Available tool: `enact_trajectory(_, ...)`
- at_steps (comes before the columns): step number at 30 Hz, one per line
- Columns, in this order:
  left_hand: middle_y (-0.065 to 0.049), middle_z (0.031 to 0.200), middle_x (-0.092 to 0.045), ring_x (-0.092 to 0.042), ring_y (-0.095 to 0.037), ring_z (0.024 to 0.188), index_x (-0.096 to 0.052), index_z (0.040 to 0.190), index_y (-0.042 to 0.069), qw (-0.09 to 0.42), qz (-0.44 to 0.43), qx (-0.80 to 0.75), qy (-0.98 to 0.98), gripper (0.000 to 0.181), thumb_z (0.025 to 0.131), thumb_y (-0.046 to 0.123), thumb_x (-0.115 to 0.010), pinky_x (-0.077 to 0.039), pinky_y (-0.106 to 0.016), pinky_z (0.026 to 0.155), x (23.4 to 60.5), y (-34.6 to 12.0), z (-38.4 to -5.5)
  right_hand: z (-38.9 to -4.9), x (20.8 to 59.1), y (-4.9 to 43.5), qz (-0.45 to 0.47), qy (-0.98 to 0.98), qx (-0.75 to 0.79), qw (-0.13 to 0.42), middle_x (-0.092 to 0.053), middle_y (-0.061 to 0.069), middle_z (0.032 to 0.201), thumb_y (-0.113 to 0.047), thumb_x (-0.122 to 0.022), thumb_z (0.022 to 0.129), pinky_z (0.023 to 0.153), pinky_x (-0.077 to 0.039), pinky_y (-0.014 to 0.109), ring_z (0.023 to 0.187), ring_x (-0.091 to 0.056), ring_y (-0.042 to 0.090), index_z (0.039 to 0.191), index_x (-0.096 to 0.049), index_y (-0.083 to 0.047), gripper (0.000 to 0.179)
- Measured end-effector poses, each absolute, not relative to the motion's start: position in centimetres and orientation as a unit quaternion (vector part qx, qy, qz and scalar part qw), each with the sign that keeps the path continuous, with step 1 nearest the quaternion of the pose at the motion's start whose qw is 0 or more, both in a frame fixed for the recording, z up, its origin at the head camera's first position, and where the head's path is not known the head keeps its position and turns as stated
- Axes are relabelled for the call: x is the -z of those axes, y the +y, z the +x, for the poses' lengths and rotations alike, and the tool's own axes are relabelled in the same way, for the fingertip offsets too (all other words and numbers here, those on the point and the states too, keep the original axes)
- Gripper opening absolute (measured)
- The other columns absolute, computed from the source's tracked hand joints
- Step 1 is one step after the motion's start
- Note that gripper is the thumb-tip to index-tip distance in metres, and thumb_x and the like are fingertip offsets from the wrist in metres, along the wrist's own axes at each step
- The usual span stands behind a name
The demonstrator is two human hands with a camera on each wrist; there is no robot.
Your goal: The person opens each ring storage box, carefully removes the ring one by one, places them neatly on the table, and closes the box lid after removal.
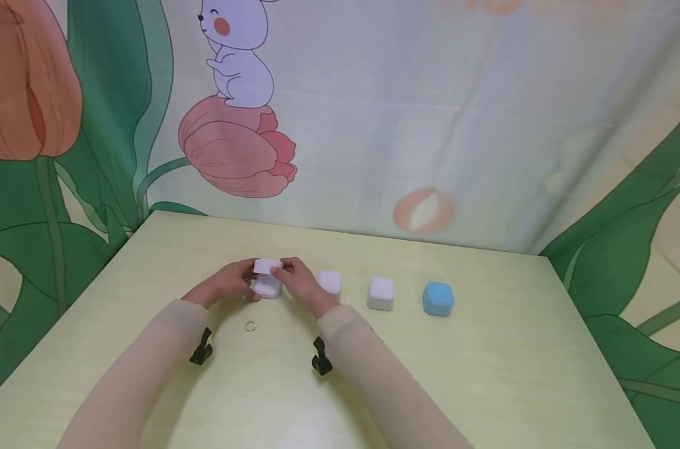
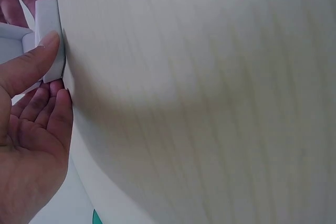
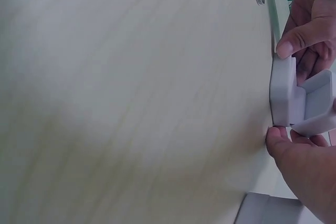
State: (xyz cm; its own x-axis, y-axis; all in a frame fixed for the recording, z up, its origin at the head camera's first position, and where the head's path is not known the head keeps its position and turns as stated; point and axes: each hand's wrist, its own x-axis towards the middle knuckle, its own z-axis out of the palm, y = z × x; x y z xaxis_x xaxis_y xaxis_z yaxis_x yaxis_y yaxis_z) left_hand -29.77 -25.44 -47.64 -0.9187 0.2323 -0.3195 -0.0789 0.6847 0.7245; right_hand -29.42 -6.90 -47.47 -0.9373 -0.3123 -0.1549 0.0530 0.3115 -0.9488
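A small white hinged ring box stands with its lid [image 1: 267, 266] raised above its base [image 1: 268, 288] on the table. My left hand [image 1: 230, 282] grips the base from the left, its thumb on the base wall [image 2: 50, 59] in the left wrist view. From the other side my right hand [image 1: 301, 279] holds the box, with its thumb at the lid in the head view. Both hands and the open box [image 3: 283, 93] also show in the right wrist view. A silver ring [image 1: 251, 326] with a textured band lies on the table, nearer to me than the box.
To the right, in a row on the pale wood-grain table [image 1: 514, 374], stand a whitish box [image 1: 330, 282], a second whitish box [image 1: 381, 293] and a blue box [image 1: 438, 298]. A printed curtain [image 1: 345, 125] hangs behind the table's far edge.
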Motion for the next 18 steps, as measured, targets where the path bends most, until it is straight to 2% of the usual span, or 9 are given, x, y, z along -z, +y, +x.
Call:
enact_trajectory(5,-0.032,0.163,-0.031,-0.031,-0.048,0.152,-0.024,0.158,-0.008,0.196,0.053,-0.395,0.896,0.088,0.087,0.001,-0.075,-0.029,-0.056,0.126,47.63,-25.51,-29.77,-29.33,47.73,-6.68,-0.085,0.794,0.582,0.155,-0.055,0.02,0.151,-0.022,-0.06,0.102,0.12,-0.043,0.04,0.146,-0.048,0.031,0.145,-0.049,0.001,0.051)
enact_trajectory(11,-0.033,0.163,-0.03,-0.029,-0.049,0.153,-0.025,0.158,-0.007,0.191,0.06,-0.396,0.896,0.087,0.086,-0.001,-0.075,-0.029,-0.056,0.125,47.46,-25.51,-29.7,-29.25,48.17,-6.71,-0.086,0.789,0.59,0.149,-0.054,0.019,0.152,-0.013,-0.066,0.097,0.114,-0.049,0.038,0.14,-0.056,0.032,0.141,-0.051,0.001,0.048)
enact_trajectory(18,-0.033,0.161,-0.033,-0.031,-0.049,0.151,-0.029,0.156,-0.009,0.181,0.065,-0.388,0.901,0.081,0.086,-0.008,-0.069,-0.027,-0.06,0.126,47.23,-25.43,-29.78,-28.87,48.43,-6.72,-0.081,0.793,0.587,0.139,-0.055,0.017,0.152,-0.008,-0.068,0.095,0.108,-0.054,0.034,0.134,-0.06,0.03,0.138,-0.053,-0.001,0.046)
